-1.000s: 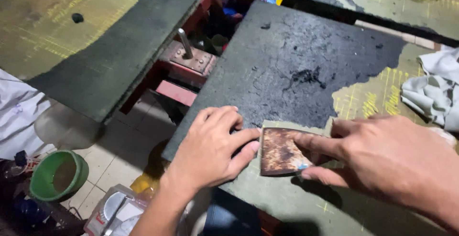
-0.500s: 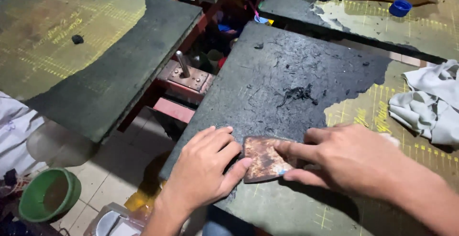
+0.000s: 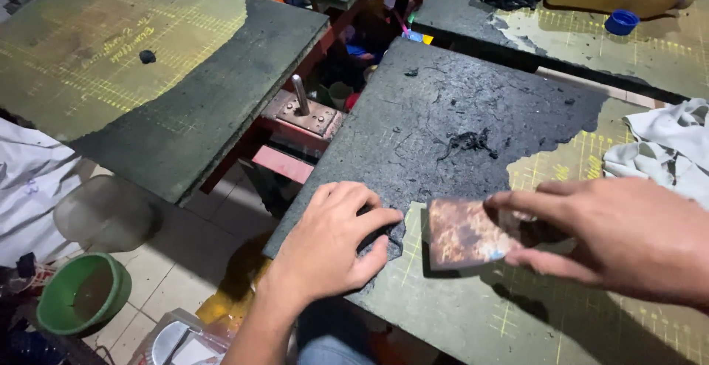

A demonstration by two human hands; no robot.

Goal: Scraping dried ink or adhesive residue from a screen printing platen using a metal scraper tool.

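Two bare hands work a green gridded board (image 3: 473, 313) coated in black residue (image 3: 458, 121). At 7 o'clock the left hand (image 3: 332, 243) lies spread, fingers pressing the peeling edge of the coating. At 4 o'clock the right hand (image 3: 613, 236) pinches a rust-stained flat scraper (image 3: 461, 233), held just beside the left fingertips. White rags (image 3: 665, 151) lie at 3 o'clock, a green bowl (image 3: 81, 295) at 8.
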